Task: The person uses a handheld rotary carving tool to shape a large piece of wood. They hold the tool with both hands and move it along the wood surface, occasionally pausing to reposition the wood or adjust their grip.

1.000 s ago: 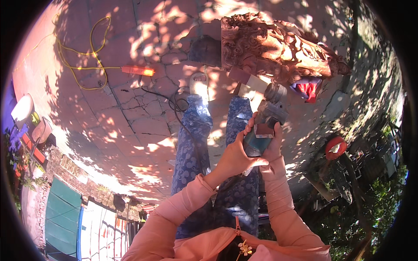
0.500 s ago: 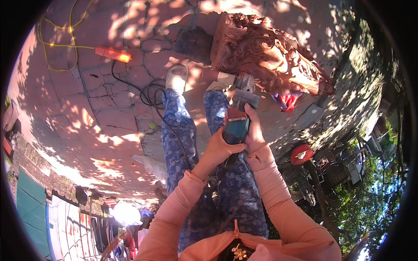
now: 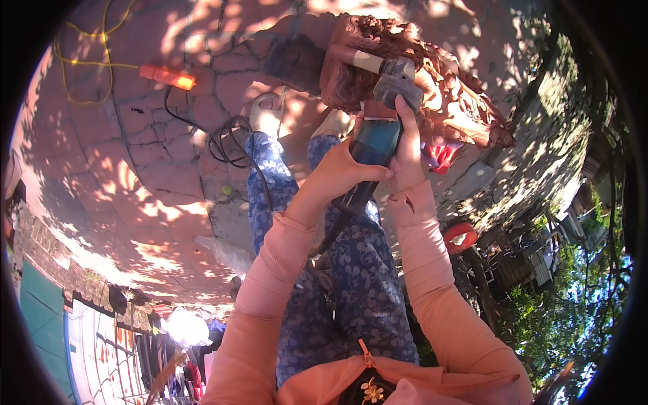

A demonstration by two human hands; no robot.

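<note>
Head view: we see power tool (image 3: pixel 379 140) higher than half second ago, pale drum (image 3: pixel 364 61) now overlapping reddish carving (image 3: pixel 459 91), seemingly within working reach; contact, we cannot tell
Left hand (image 3: pixel 341 170) wraps tool, thumb across; right hand (image 3: pixel 406 162) grips right side, forefinger extended; neither spread
Smooth teal body, scuffed grey head; carving deep-cut, curling, woodlike, on cracked paving (image 3: pixel 162 135)

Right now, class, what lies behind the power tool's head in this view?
Behind the head of the power tool is the reddish-brown carving. Its ornate relief shows around the head; the patch directly behind is covered and cannot be seen.
</note>
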